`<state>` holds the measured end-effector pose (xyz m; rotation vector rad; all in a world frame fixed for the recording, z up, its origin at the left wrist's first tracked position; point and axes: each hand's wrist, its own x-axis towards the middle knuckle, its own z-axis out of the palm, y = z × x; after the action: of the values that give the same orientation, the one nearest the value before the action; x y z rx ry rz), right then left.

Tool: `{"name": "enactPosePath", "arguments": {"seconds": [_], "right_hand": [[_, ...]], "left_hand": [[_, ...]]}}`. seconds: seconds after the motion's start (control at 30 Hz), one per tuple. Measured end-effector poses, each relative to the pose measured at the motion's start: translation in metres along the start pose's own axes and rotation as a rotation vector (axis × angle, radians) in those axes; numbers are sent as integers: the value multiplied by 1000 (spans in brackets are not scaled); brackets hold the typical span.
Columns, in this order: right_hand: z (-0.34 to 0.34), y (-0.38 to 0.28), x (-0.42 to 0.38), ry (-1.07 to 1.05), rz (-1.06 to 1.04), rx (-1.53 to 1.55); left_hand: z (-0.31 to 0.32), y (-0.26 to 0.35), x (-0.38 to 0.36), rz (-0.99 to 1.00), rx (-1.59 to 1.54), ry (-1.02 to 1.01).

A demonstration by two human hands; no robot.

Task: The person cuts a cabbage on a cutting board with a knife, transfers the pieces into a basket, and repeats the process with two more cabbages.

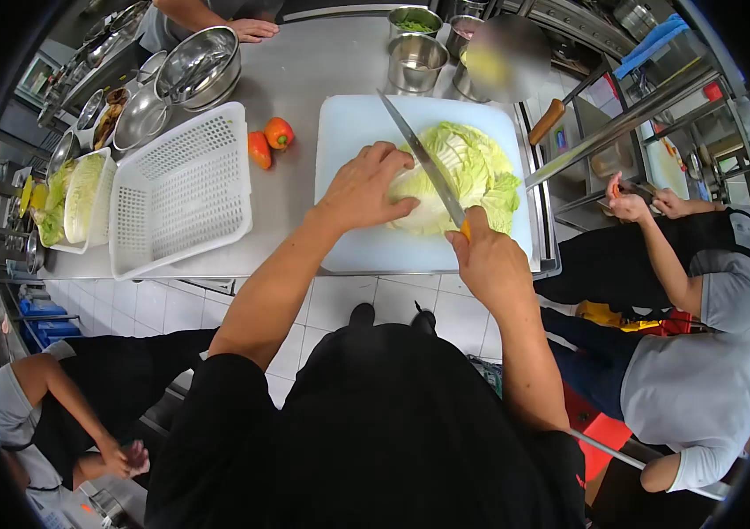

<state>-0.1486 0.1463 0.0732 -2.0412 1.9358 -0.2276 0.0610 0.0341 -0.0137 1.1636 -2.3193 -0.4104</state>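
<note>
A pale green cabbage (485, 172) lies on a white cutting board (349, 123). My left hand (366, 187) rests against the cabbage's left side, fingers bent and thumb apart from them, pressing on it. The fingers of my right hand (485, 256) are wrapped round the yellow handle of a long knife (423, 154). Its blade runs from the handle up and to the left across the cabbage, with the tip beyond the cabbage near the board's top edge. How deep the edge sits in the leaves cannot be seen.
A white perforated basket (183, 189), two red-orange peppers (279, 133), a tray of cabbage (84, 198) and steel bowls (199, 69) stand left. Steel pots (416, 62) stand behind the board. Co-workers are at both sides; another person's hand (253, 30) rests on the far table edge.
</note>
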Motion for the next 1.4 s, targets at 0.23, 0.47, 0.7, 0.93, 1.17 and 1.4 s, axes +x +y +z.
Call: {"name": "enactPosePath", "arguments": {"seconds": [0.23,0.47,0.7,0.93,1.17,1.4], "right_hand": [[-17,-11,-30,-78,41,-96],[-15,-8,-23,-218,102,-142],[70,20,38,-145,97,45],[11,-8,20,-52,39,-79],[-5,-47,-14,-65,35,-225],[-12,-47,-49,-127,70,-244]], "left_hand": [[-2,-2,3,-34,-17,-31],[3,-2,4,-17,-85,26],[14,-12,-1,16,-147,108],[-2,-14,-26,-31,-211,170],[5,-17,-27,-17,-164,158],[3,-16,-25,-41,-191,139]]}}
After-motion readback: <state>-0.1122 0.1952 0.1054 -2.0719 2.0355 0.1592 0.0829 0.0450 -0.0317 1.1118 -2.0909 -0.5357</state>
